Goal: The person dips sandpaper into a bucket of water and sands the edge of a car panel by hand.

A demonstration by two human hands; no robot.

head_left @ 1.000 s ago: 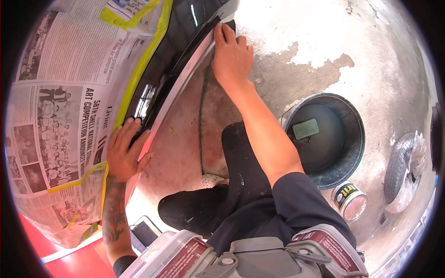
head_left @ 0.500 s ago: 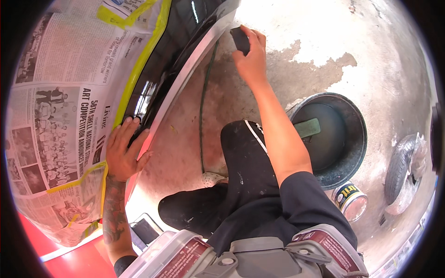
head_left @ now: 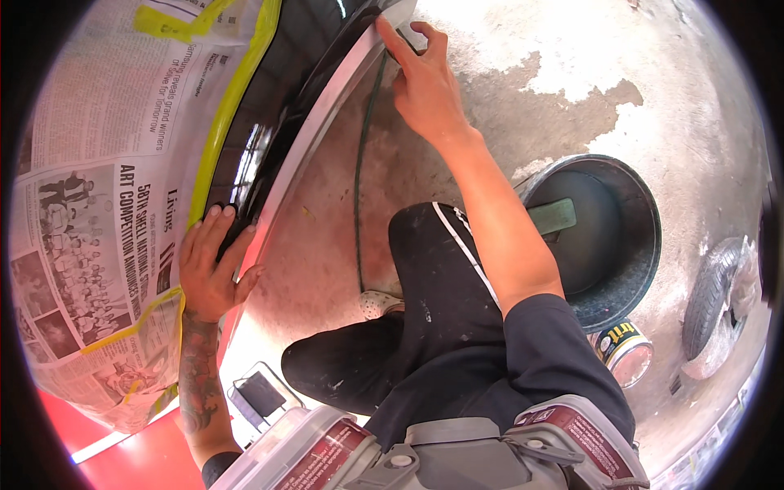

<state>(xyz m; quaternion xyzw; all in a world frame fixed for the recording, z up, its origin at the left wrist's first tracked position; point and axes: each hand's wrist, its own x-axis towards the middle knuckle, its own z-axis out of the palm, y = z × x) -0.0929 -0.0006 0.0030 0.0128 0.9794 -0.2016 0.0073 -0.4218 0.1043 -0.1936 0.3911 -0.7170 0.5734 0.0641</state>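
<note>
Along the left runs a vehicle body with a glossy black panel (head_left: 273,122) and a pale, pinkish lower edge strip (head_left: 322,131). Newspaper sheets (head_left: 102,155) cover the area beside it, bordered with yellow masking tape (head_left: 235,102). My left hand (head_left: 211,265) lies with fingers stretched over the tape border and black panel, holding nothing. Up at the far end of the strip, my right hand (head_left: 433,94) grips a small dark block (head_left: 407,41), mostly hidden by the fingers. Its index finger reaches out to the panel's edge.
A black bucket (head_left: 649,245) of cloudy water stands right of my arm, a green block (head_left: 555,215) inside. Near it are a tin can (head_left: 629,359) and a tyre (head_left: 709,306) partly in plastic. A thin dark hose (head_left: 363,163) crosses the floor. A grey respirator (head_left: 453,433) fills the lower edge.
My right hand has moved left and up with the dark block, from beside the strip onto its far end. My left hand stays on the panel; the whole view has shifted slightly.
</note>
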